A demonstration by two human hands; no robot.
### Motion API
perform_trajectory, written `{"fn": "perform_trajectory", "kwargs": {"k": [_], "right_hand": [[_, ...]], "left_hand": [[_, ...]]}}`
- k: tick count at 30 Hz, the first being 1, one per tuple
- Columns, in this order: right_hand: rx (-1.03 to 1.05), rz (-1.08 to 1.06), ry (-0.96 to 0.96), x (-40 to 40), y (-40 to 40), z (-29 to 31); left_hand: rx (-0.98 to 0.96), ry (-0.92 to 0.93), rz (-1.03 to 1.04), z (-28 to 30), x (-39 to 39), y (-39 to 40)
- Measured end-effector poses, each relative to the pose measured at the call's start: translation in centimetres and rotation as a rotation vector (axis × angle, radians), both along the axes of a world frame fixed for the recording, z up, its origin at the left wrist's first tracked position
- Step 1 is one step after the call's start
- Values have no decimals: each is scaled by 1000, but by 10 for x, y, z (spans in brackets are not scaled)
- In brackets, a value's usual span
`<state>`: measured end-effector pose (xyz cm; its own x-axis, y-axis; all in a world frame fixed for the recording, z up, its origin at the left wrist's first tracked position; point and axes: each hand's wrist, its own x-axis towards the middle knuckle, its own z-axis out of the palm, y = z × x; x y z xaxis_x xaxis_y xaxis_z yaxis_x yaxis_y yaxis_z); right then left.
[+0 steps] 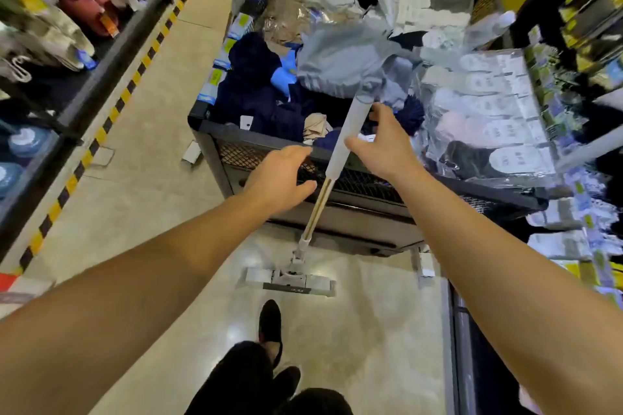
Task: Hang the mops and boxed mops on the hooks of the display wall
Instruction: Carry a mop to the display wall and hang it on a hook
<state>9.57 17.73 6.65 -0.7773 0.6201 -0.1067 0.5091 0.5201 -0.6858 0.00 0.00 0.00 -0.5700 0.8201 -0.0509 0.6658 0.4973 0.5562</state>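
I see the mop point(332, 158) standing tilted, head on the floor tiles point(161, 178), long axis rising over the wire bin point(236, 152) rim. My left hand point(281, 178) and right hand point(384, 141) flank the handle, fingers spread, neither gripping. Open aisle lies left.

White flat mop point(332, 158) leaning, head floorward

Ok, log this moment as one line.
mop leaning on bin | head on floor | left hand open | right hand open | none hung
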Motion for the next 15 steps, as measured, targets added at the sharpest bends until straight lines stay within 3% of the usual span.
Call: {"fn": "perform_trajectory", "kwargs": {"k": [4,10,15], "right_hand": [[-198,-30,12,-15,0,-12],[-167,30,70,17,-19,-26],[-104,105,115,48,-37,-27]], "left_hand": [[-12,-80,0,-15,-4,16],[-37,-256,-21,-42,22,19],[52,-410,55,-48,61,14]]}}
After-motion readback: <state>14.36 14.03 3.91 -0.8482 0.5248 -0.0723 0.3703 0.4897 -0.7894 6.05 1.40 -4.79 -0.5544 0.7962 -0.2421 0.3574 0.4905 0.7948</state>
